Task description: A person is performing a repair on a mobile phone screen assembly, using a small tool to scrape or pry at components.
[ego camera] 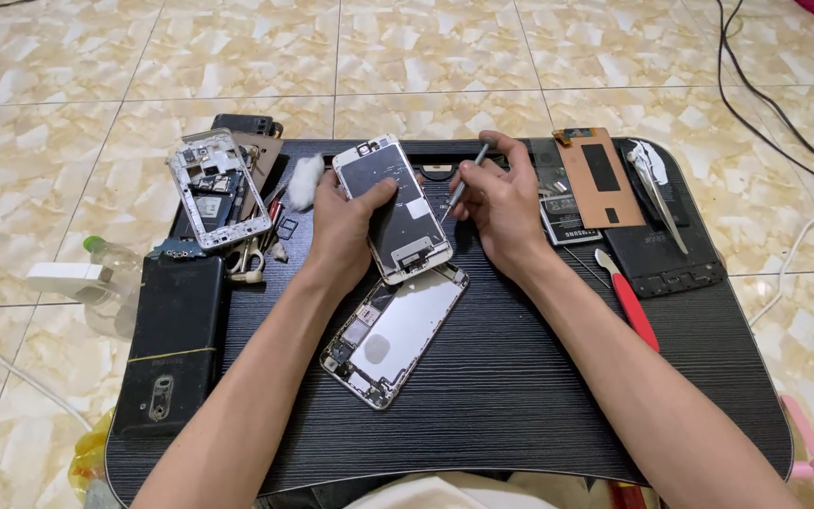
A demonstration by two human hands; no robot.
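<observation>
A black wood-grain lap table [520,396] carries everything. Near its middle lies an opened silver phone housing [395,336]. Just above that, touching its upper end, the left hand [341,226] grips a detached phone screen panel with a metal back plate [393,207]. The right hand [501,203] pinches a thin grey screwdriver [463,184], tip at the panel's right edge.

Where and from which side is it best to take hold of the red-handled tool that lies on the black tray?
Probably grip the red-handled tool at the middle of its red handle, coming from above on its right side. It lies flat and slanted on the black tray, close to the right forearm, and that side of the tray is bare.
</observation>
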